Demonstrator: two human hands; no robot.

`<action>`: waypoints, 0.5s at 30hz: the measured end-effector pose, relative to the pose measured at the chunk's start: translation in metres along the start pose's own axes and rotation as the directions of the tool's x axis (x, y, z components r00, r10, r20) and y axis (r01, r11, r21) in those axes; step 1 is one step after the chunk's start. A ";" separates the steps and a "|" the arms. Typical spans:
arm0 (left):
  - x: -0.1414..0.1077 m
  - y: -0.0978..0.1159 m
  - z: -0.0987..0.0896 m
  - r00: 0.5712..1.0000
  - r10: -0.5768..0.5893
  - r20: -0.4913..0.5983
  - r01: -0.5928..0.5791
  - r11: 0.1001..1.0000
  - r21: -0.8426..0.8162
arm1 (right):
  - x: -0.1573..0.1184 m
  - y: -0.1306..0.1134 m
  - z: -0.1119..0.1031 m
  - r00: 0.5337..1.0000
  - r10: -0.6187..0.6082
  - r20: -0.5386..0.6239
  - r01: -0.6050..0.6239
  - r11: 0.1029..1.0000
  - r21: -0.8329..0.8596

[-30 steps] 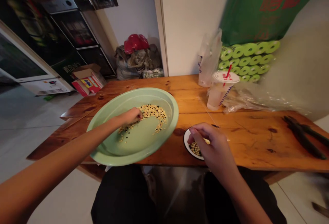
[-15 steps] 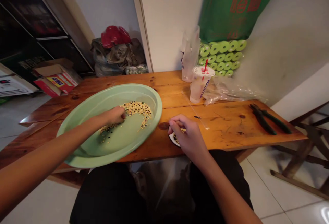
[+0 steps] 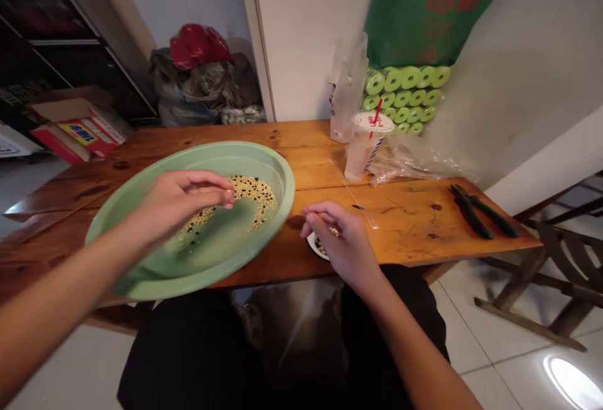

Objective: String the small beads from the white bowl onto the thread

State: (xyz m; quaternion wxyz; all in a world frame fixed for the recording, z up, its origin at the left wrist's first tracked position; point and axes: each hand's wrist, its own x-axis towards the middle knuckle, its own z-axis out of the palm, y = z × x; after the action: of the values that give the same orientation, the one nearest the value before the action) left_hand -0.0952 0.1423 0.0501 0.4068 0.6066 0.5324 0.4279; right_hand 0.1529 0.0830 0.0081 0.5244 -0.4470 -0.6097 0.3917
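Basin (image 3: 226,243), ten o'clock, many mixed beads (image 3: 261,195) remaining; bowl (image 3: 313,247), one o'clock, some inside. Left hand (image 3: 176,199) pinched closed, right hand (image 3: 347,245) loosely curled; contents indiscernible.

We see a wide, pale green basin (image 3: 226,243) sitting upright on the wooden tabletop, with small round pale-yellow and black pieces (image 3: 259,193) scattered in a curved band across its floor, partly hidden under our left hand (image 3: 230,195). Just beside the basin, we have a small white dish (image 3: 313,247) holding similar mixed pieces (image 3: 321,247), largely covered by our right hand (image 3: 308,220).
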 end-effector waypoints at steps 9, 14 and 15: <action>-0.049 0.036 0.121 0.984 -0.153 0.088 0.164 0.619 -0.768 | -0.015 -0.024 -0.011 0.995 -0.009 -0.098 0.040 0.944 0.326; -0.051 0.018 0.119 0.983 -0.149 0.103 0.171 0.569 -0.805 | -0.015 -0.024 -0.009 1.000 -0.015 -0.022 0.022 0.929 0.369; -0.053 0.016 0.117 0.984 -0.138 0.111 0.170 0.565 -0.807 | -0.016 -0.025 -0.007 1.000 -0.003 0.006 0.000 0.927 0.376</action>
State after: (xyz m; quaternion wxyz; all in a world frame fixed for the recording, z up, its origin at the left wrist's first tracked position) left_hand 0.0169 0.0835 0.0252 0.6844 0.3112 0.3205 0.5763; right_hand 0.1575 0.0603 0.0280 0.5985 -0.3365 -0.5255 0.5024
